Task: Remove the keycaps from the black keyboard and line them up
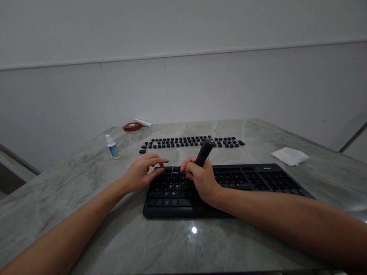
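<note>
A black keyboard (174, 213) lies on the table in front of me, with keys in its lower left and bare sockets higher up. My right hand (200, 177) is closed around the black handle of a wire keycap puller (204, 152), over the upper left part of the keyboard. The puller's thin wire end reaches left from my fist, near the keyboard's back edge. At the back left corner, my left hand (144, 171) rests with its thumb and fingers apart, holding nothing that I can see.
Removed black keycaps (186, 142) stand in rows behind the keyboard. To the left is a small white spray bottle (113, 148). A brown box (131, 126) and a white flat piece (143, 122) lie at the back. A folded white cloth (289, 156) lies right.
</note>
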Tool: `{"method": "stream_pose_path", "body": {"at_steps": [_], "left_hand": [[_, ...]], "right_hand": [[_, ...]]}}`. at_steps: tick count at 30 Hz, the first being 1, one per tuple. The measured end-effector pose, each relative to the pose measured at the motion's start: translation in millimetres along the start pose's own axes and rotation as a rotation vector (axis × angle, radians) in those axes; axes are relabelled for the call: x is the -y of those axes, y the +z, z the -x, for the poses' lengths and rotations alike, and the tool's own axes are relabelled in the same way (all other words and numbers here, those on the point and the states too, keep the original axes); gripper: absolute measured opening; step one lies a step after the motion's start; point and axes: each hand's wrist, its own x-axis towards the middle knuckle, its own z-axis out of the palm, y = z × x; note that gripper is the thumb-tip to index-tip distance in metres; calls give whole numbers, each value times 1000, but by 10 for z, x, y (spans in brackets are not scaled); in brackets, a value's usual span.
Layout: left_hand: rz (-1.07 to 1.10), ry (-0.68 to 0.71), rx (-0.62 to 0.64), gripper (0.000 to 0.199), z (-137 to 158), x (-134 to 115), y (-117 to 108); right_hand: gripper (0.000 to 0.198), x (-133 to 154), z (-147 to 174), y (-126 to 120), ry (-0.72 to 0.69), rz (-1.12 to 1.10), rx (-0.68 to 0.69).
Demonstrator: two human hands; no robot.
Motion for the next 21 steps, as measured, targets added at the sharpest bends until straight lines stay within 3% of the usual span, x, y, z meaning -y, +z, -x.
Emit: {"method": "stream_pose_path", "body": {"at_steps": [4, 9, 14, 21], "left_hand": [[42, 134, 126, 37, -26, -74, 117], [98, 155, 167, 23, -61, -88, 206], [228, -5, 104, 14, -52, -88, 164], [732, -342, -120, 24, -32, -61, 163]], "right_hand": [[12, 12, -3, 10, 1, -4, 25], [13, -9, -12, 8, -11, 35, 72], [13, -34, -1, 2, 5, 34, 101], [13, -3, 13, 5, 8, 44, 104]]}}
